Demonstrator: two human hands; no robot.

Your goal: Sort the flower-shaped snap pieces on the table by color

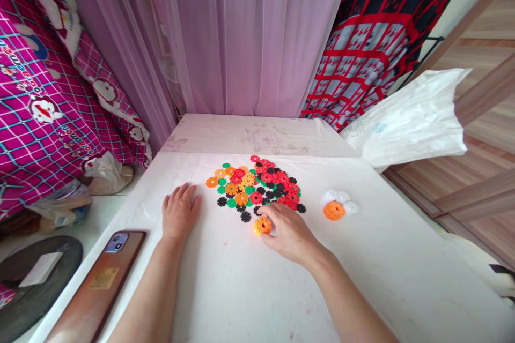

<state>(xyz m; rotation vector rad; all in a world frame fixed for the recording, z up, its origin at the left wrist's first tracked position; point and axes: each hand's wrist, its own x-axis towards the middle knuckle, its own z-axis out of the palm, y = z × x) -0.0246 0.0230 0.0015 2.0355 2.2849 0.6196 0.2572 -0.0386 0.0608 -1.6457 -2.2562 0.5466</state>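
Many flower-shaped plastic discs in red, orange, green and black lie in a loose pile (256, 198) on the white table (233, 289). My right hand (287, 230) is at the pile's near edge, its thumb and fingers around an orange disc (263, 225) with a yellow one partly under it. Left of the pile, my left hand (180, 209) rests palm down on the table with its fingers slightly spread, holding nothing. To the right, an orange disc piece (334, 210) sits against white pieces (340, 196).
A brown phone (98, 284) lies at the table's left edge. A white plastic bag (410, 118) stands at the back right corner. Behind the table hangs a purple curtain (249, 32), with patterned cloths at both sides.
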